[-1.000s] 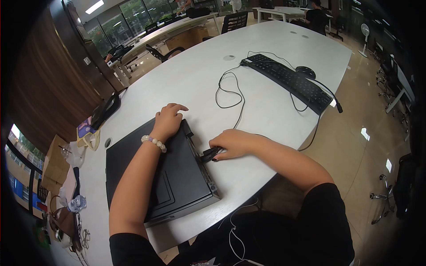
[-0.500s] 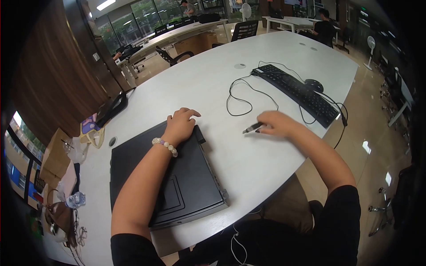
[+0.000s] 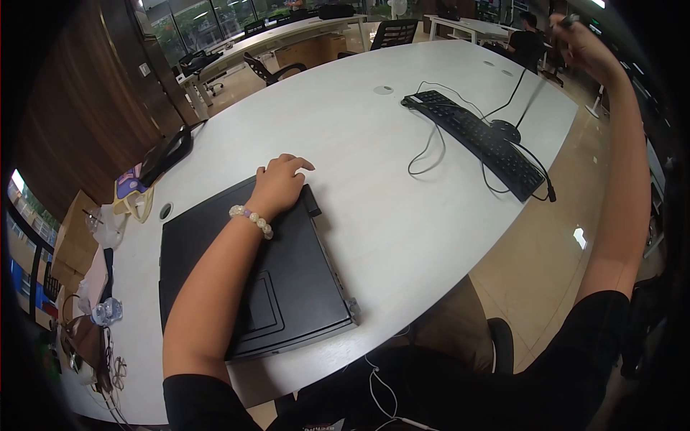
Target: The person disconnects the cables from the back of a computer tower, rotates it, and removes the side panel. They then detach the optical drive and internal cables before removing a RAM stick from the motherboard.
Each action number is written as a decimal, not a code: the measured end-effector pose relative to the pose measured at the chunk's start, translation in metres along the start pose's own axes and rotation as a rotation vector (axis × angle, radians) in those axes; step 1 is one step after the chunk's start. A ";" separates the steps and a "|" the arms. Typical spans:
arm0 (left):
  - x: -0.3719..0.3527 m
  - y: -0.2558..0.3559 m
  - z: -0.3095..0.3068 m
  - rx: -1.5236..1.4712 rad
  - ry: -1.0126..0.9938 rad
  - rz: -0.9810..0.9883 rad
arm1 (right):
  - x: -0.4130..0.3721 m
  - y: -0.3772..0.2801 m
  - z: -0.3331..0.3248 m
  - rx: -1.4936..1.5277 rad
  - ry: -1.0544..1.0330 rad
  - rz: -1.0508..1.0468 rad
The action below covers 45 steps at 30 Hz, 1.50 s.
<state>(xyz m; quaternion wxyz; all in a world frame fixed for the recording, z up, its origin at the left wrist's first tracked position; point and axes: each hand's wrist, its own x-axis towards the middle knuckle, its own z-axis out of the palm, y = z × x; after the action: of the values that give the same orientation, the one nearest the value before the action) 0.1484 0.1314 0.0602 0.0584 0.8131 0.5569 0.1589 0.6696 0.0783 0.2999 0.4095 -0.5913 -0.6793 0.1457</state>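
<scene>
- The left hand (image 3: 277,183) is laid flat, grip apart, on the black case (image 3: 287,287) on the tabletop (image 3: 388,215).
- The cable (image 3: 533,97) is clamped in the grip of the right hand (image 3: 582,43), high above the keyboard (image 3: 478,140).

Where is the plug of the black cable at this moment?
In the head view, the plug is at the top right, pinched in the right hand high above the keyboard; its cable hangs down towards the mouse.
</scene>
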 end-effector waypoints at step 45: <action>-0.074 0.034 -0.131 -0.015 0.342 0.190 | -0.245 -0.034 0.315 -0.029 -0.272 -1.215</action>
<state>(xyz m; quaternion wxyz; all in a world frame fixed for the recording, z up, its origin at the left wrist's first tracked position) 0.1121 0.0398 0.1785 -0.0463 0.8228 0.4781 0.3039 0.4083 -0.0664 0.0330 0.3209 -0.0808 -0.9424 -0.0483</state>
